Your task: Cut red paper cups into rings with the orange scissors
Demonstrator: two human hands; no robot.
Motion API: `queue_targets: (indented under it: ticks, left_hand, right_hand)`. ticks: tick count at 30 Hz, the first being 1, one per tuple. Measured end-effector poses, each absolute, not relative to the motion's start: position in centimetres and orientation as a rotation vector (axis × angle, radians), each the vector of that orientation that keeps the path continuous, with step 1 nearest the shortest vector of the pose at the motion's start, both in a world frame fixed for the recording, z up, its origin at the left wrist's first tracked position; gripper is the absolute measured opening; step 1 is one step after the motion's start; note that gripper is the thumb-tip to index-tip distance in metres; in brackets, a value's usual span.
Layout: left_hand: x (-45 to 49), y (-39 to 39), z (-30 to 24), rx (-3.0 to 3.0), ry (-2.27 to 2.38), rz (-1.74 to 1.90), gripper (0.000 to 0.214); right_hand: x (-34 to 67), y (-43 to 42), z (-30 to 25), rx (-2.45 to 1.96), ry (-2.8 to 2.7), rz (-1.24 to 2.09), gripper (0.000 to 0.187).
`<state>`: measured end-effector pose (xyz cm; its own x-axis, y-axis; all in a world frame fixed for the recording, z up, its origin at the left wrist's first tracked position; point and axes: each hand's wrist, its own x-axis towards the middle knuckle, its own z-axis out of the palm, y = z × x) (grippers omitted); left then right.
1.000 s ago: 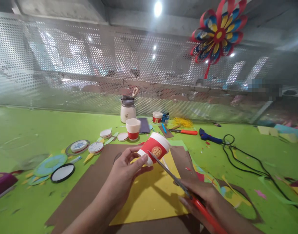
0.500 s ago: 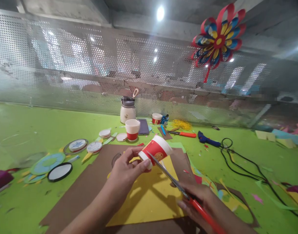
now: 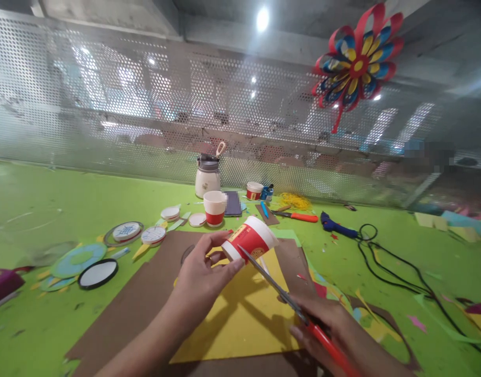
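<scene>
My left hand [image 3: 209, 272] grips a red and white paper cup [image 3: 250, 238] by its base, tilted with the mouth up to the right. In my right hand [image 3: 323, 319] is a pair of scissors [image 3: 282, 293] with red handles. Their blades look nearly closed, and the tip lies against the cup's red side or just in front of it; I cannot tell which. Below both hands lies a yellow sheet [image 3: 240, 324] on brown cardboard [image 3: 134, 298]. Part of my right hand's fingers is hidden behind the scissors.
Beyond the cardboard stand another paper cup [image 3: 214, 209], a white bottle [image 3: 207, 178] and a phone [image 3: 233, 203]. A utility knife [image 3: 303, 217] and a blue glue gun [image 3: 335, 225] with a black cord lie at the right. Round lids and a round mirror [image 3: 98, 273] lie left.
The cup has turned slightly in my left hand, so its gold print sits lower and another gold panel shows. The scissors stay close to its side.
</scene>
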<state>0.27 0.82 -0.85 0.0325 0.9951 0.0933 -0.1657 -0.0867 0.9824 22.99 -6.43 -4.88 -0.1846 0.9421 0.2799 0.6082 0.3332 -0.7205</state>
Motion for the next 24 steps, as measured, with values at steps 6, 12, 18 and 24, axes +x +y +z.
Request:
queue_targets:
  ticks: [6,12,18,24]
  left_hand:
    - [0.9,0.6,-0.9,1.163,0.991,1.366,0.041]
    - [0.4,0.9,-1.5,1.264,1.008,1.307,0.036]
    - [-0.3,1.1,-1.3,1.336,1.027,1.215,0.033]
    - [-0.5,1.2,-1.0,1.409,1.009,1.193,0.029]
  right_hand:
    - [22.5,-6.8,-4.3,-1.414,-1.883,0.655,0.029]
    - [22.0,-7.0,-3.3,-1.397,-1.923,0.762,0.029]
    - [22.5,-6.8,-3.8,-1.386,-2.001,0.692,0.031]
    - [22.8,-6.6,-4.7,-1.407,-2.016,0.59,0.026]
